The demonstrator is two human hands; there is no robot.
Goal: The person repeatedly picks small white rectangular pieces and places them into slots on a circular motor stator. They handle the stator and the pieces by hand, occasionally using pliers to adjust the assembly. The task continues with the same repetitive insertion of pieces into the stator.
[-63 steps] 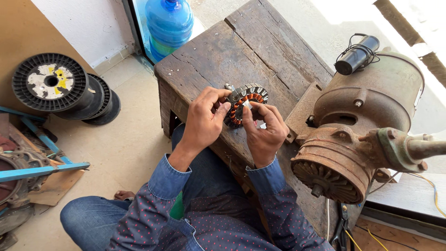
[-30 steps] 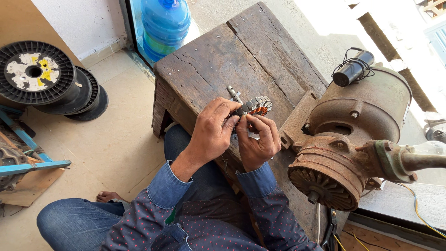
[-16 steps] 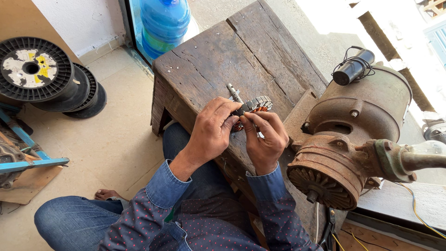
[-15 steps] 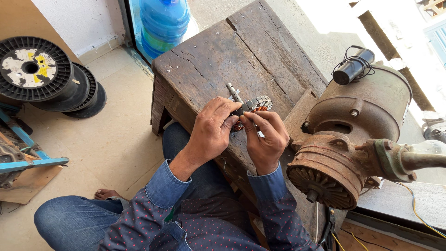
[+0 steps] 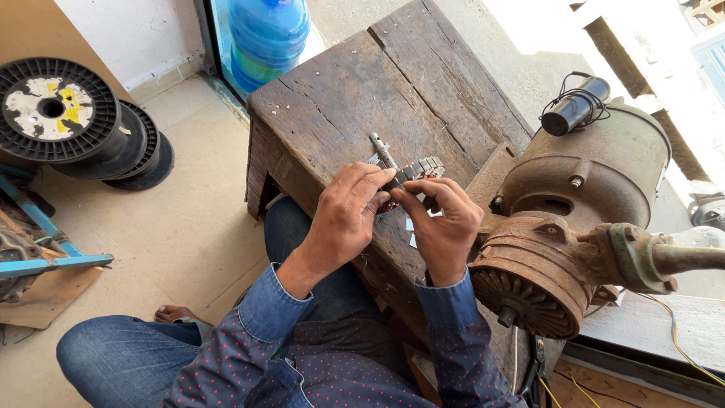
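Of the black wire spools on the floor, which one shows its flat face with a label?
The front spool, nearest the left edge: its white and yellow label faces up, while the spools behind show only their rims.

Single head-worn view, looking steeply down from above the seated person.

Aimed down and slightly forward over lap and arms, close enough to fill the frame centre with the left hand and right hand at the near edge of the wooden tabletop. Reaches out to black wire spools at upper left, a blue water bottle at top centre, a rusty motor at right. No second view to overlap with.
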